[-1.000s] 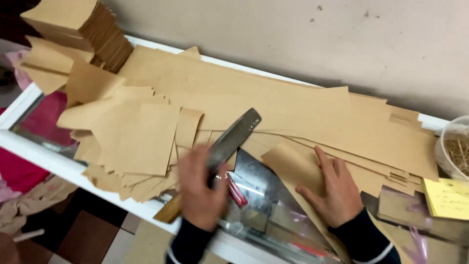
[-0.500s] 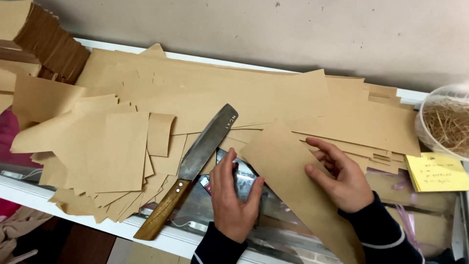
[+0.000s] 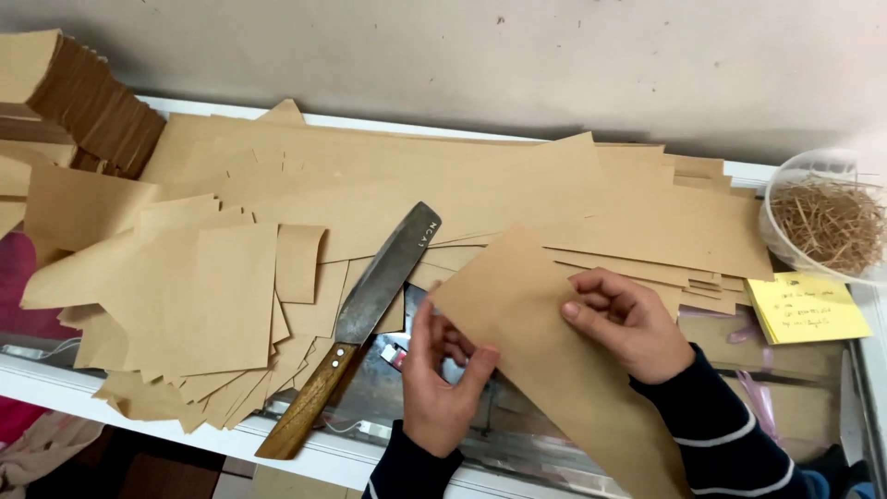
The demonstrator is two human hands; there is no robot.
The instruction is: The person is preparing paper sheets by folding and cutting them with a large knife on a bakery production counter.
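Both my hands are on one brown paper sheet (image 3: 527,323) — a long strip running diagonally from near the knife tip down to the lower right edge of view.

Status, judging by the layout: a lot of cut paper is already about. Small pieces (image 3: 222,305) lie fanned out left of the knife, a neat stack (image 3: 83,102) sits at the far left corner, and big uncut sheets (image 3: 443,176) cover the back of the table (image 3: 305,448). The sheet in hand looks uncut and unfolded as yet — flat, no crease that I can see. So I'd say mid-batch: some done, plenty left.

Left hand (image 3: 443,383): fingers pinch the sheet's near-left edge, thumb on top, other fingers curled under it — clamped on the paper. Right hand (image 3: 628,323): fingers bent, tips pressing down on the sheet's top face near its middle, the thumb pointing left. Pressing rather than gripping, as far as I can tell.

The knife (image 3: 370,305) lies free on the table just left of my left hand, blade pointing away, wooden handle toward the table's front edge. Neither hand touches it.

Off to the right, well apart: a clear bowl of straw-like shreds (image 3: 827,217) and a yellow note pad (image 3: 808,310).
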